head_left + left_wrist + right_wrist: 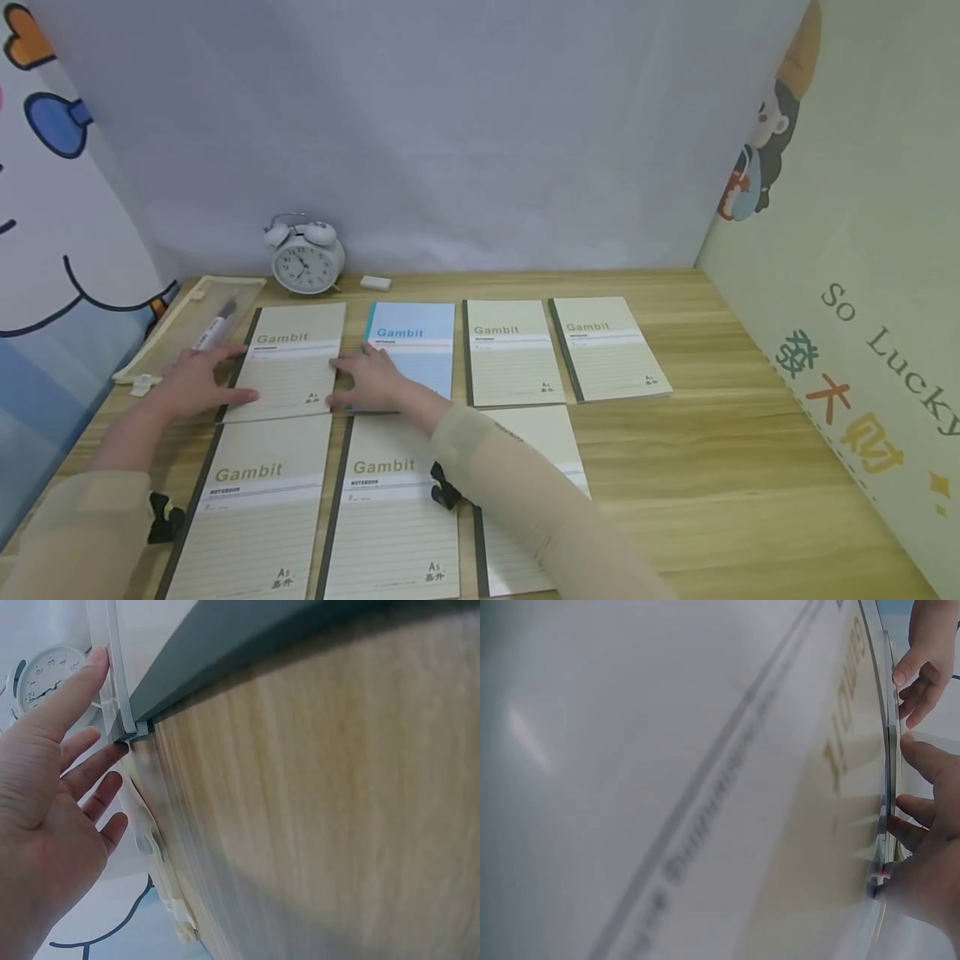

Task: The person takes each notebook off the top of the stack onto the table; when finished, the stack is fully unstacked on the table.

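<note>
A cream Gambit notebook [291,361] is being squared up between both hands: left hand [193,382] flat at its spine edge, right hand [372,379] flat at the opposite edge, fingers straight. Probably just nudged into line next, beside the blue notebook [416,346] under the right hand.

Left hand [45,802], fingers straight, at notebook [225,645] edge on wooden table [337,810], alarm clock [45,679] behind

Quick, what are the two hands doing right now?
Left hand: open, straight fingers against the left edge of the beige notebook.
Right hand: open, fingers against that notebook's right edge, resting over the blue notebook.
</note>
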{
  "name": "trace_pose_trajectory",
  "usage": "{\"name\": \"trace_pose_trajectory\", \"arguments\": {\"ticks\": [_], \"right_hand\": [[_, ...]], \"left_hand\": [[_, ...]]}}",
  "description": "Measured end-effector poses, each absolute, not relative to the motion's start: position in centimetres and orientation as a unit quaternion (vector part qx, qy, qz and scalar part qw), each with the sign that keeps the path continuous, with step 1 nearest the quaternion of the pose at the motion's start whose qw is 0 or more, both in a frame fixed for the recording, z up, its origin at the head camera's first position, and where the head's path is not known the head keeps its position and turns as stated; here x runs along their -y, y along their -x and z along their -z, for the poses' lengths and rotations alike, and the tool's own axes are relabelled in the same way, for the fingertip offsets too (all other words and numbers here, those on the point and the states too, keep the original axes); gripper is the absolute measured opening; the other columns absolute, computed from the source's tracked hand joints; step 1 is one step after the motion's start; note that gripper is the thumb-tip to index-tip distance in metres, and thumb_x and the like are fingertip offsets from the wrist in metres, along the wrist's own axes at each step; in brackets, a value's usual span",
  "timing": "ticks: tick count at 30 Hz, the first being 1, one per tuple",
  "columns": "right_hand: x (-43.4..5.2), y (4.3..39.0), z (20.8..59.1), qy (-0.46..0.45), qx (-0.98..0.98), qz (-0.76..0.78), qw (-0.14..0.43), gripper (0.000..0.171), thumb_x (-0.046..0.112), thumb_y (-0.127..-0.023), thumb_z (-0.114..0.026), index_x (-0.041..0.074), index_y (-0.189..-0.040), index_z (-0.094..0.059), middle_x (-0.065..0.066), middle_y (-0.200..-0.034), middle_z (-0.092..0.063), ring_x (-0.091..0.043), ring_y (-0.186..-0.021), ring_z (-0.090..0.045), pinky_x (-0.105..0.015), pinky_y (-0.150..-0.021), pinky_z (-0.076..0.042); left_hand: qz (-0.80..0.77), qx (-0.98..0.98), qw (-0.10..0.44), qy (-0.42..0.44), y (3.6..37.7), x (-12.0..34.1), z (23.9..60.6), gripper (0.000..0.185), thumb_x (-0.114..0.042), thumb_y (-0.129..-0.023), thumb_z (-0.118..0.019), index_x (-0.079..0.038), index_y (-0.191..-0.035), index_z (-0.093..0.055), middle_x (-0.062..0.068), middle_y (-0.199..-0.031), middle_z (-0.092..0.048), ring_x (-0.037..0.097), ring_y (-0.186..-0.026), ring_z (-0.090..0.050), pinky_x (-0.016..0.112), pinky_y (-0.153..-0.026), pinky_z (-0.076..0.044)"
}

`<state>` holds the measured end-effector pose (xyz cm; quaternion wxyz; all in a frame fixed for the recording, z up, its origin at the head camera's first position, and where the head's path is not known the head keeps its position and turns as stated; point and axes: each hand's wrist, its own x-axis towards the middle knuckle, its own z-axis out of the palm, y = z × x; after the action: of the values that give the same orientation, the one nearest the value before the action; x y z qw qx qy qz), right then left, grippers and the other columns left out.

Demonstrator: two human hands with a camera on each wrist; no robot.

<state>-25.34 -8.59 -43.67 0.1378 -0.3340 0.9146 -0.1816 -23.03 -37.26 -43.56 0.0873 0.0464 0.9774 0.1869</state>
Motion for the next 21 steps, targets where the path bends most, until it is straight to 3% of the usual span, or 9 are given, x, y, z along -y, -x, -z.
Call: {"name": "trace_pose_trajectory", "arguments": {"ticks": [13, 21], "right_hand": [[8.33, 25.49, 43.35, 0.320, -0.908, 0.225, 0.149, 0.065, 0.039, -0.089, -0.064, 0.016, -0.144, -0.039, 0.001, -0.149, -0.039, -0.027, -0.144, -0.017, -0.040, -0.116, -0.014], [7.88, 26.17, 43.25, 0.282, -0.883, 0.335, 0.170, 0.062, 0.032, -0.089, -0.064, 0.017, -0.144, -0.040, -0.002, -0.148, -0.040, -0.019, -0.139, -0.031, -0.027, -0.111, -0.028]], "left_hand": [[-0.191, -0.977, 0.086, -0.050, 22.63, 37.16, 43.49, 0.106, -0.067, -0.070, -0.069, -0.006, -0.146, -0.030, 0.041, -0.131, -0.034, 0.055, -0.112, -0.030, 0.066, -0.081, -0.034], [-0.275, -0.957, 0.080, -0.050, 22.90, 37.11, 42.98, 0.098, -0.058, -0.078, -0.068, -0.005, -0.149, -0.025, 0.031, -0.143, -0.032, 0.050, -0.122, -0.037, 0.063, -0.091, -0.037]]}}
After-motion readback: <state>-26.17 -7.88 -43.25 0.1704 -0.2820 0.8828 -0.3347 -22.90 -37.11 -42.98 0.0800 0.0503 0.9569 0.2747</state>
